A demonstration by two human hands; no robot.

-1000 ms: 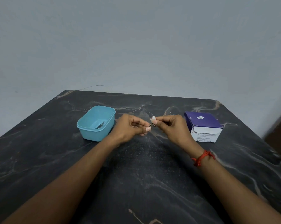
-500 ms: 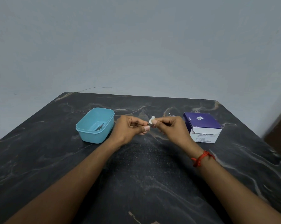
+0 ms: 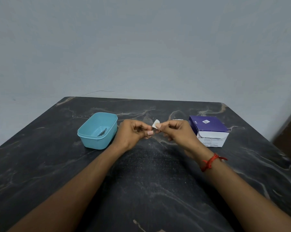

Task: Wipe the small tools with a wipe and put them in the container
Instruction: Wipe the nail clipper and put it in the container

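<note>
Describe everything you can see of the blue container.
The blue container is a small rectangular tub with rounded corners and a raised rim, plastic by the look, lidless and upright. It stands on the dark marbled table, left of centre. A few thin metal tools lie on its floor toward the right wall. The left hand hovers just right of it and seems not to touch it.

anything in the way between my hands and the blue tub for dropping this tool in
Nothing visible. The blue tub stands open, no lid, just left of the left hand, which pinches the tool, hidden by fingers and the wipe in the right hand. Tools already inside leave room.
</note>
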